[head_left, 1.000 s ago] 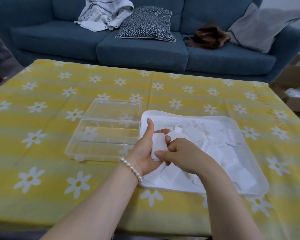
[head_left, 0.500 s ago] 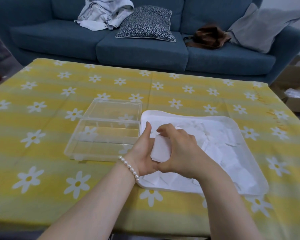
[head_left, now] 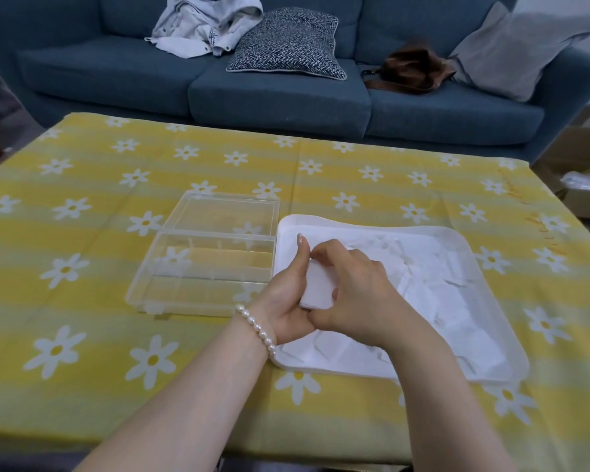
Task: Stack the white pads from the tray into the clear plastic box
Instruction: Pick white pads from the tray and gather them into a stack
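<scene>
A small stack of white pads (head_left: 315,292) is clamped between the left grip (head_left: 288,298) and right grip (head_left: 349,294). Just left, the clear plastic box (head_left: 205,267) appears unfilled; many pads remain in the tray (head_left: 511,349) beneath.

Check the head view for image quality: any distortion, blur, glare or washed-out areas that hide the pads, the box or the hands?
Head view: wide-angle bending curves the sofa and table edges; light is soft, with no hard shadows; the white pads in the tray wash into one bright mass, edges barely separable; the clear plastic box shows faint reflections, yet appears empty; both hands and the held pad stack are sharp.
</scene>
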Action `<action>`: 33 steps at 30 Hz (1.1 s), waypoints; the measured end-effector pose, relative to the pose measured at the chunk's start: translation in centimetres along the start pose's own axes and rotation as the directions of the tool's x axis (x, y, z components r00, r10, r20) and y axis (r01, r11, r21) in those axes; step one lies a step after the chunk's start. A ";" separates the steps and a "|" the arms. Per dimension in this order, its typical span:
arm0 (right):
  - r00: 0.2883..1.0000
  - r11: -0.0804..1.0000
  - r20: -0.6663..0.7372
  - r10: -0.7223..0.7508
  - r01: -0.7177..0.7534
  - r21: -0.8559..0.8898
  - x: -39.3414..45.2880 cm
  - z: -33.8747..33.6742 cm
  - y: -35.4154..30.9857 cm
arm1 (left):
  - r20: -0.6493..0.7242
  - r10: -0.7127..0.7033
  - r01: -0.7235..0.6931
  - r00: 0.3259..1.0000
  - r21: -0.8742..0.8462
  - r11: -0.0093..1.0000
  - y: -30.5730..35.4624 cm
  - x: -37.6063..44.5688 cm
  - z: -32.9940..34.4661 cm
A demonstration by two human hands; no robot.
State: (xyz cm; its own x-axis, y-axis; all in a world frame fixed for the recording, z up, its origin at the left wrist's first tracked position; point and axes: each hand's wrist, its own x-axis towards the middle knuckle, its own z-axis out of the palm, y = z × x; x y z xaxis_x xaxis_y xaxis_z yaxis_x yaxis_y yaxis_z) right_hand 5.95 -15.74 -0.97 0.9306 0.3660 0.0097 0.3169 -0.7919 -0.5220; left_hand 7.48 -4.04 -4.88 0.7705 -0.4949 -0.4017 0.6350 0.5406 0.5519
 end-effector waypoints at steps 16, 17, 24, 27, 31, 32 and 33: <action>0.981 0.890 -0.061 0.184 -0.140 0.435 -0.2 -2.2 2.4 | 0.005 0.003 -0.002 1.000 -0.126 0.992 2.3 -1.0 -1.0; 0.970 0.915 -0.081 0.228 -0.185 0.359 -0.1 -2.2 3.1 | -0.005 0.013 -0.013 1.000 -0.157 0.987 2.4 -1.3 -1.2; 0.801 0.857 0.306 0.515 -0.486 -0.170 0.1 2.2 4.2 | -0.114 0.004 -0.034 0.993 -0.256 0.966 2.5 -1.8 -2.0; 0.774 0.808 0.247 0.583 -0.520 -0.277 0.5 3.5 3.7 | -0.134 -0.001 -0.036 0.991 -0.269 0.962 2.6 -1.9 -2.0; 0.758 0.768 0.192 0.623 -0.546 -0.335 0.8 4.5 3.2 | -0.154 -0.007 -0.038 0.988 -0.283 0.958 2.8 -1.8 -2.2; 0.763 0.776 0.198 0.615 -0.542 -0.322 0.9 4.5 3.2 | -0.164 -0.005 -0.042 0.986 -0.280 0.959 2.8 -1.8 -2.2; 0.769 0.788 0.209 0.604 -0.536 -0.303 0.9 4.6 3.3 | -0.172 -0.004 -0.045 0.985 -0.276 0.960 2.9 -1.9 -2.2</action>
State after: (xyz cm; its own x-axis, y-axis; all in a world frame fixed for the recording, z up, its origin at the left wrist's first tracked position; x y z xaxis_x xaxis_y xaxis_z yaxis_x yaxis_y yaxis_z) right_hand 7.00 -15.81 -6.59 0.8688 -0.0945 -0.4861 -0.1940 -0.9681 -0.1584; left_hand 7.98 -0.05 -4.20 0.7663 -0.3727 -0.5233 0.5908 0.7289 0.3460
